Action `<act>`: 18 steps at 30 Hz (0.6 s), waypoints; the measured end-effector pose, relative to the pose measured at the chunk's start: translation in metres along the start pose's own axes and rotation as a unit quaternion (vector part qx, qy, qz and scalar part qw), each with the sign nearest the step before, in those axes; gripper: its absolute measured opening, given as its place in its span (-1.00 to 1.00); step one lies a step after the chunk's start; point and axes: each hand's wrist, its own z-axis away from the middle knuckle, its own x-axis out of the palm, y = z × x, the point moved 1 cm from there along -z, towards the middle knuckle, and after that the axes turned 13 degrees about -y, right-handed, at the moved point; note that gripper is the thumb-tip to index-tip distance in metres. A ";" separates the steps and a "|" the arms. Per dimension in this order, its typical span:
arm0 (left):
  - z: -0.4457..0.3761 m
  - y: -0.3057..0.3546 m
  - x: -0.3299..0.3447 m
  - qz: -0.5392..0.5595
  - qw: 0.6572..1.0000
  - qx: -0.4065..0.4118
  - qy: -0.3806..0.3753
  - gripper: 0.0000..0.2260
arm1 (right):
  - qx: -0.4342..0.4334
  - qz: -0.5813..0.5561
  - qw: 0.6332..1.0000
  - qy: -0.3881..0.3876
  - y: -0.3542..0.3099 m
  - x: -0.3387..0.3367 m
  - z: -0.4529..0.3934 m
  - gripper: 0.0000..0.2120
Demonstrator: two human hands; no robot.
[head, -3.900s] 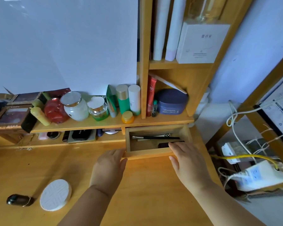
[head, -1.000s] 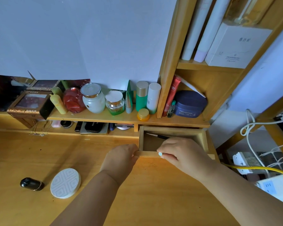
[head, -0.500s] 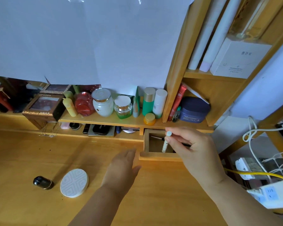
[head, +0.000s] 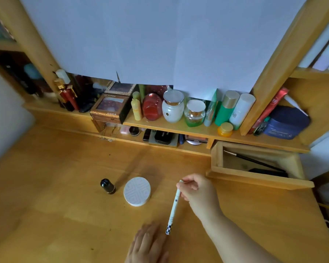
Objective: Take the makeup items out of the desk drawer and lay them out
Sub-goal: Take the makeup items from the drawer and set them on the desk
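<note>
My right hand (head: pixel 197 190) pinches the top of a slim white makeup pencil (head: pixel 172 209) with a checkered tip, held slanting over the desk right of a round white compact (head: pixel 137 191). A small black bottle (head: pixel 107 186) lies left of the compact. The wooden drawer (head: pixel 254 179) stands pulled out at the right; inside lie a long black brush (head: pixel 253 160) and a dark flat item (head: pixel 268 172). My left hand (head: pixel 147 245) rests flat on the desk near the bottom edge, fingers straight, just left of the pencil's lower tip.
A low shelf (head: pixel 179 128) behind the desk carries jars, bottles and a gold-trimmed box (head: pixel 109 108); compacts sit in the slot beneath it. A white sheet (head: pixel 150 44) hangs above. A wooden upright (head: pixel 273 73) and a navy jar (head: pixel 285 122) stand at the right.
My right hand lifted the white pencil out of the drawer and carried it left and down over the desk. My left hand left the drawer front and drew back toward me.
</note>
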 end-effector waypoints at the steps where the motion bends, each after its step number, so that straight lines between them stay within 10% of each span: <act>1: 0.001 0.000 0.000 0.000 1.000 -0.004 0.010 -0.66 | 0.008 0.006 1.000 0.003 0.004 0.008 -0.006 -0.92; 18: 0.006 -0.001 0.006 0.000 0.997 -0.022 0.078 -0.71 | 0.042 0.180 0.982 0.043 0.012 0.052 -0.052 -0.88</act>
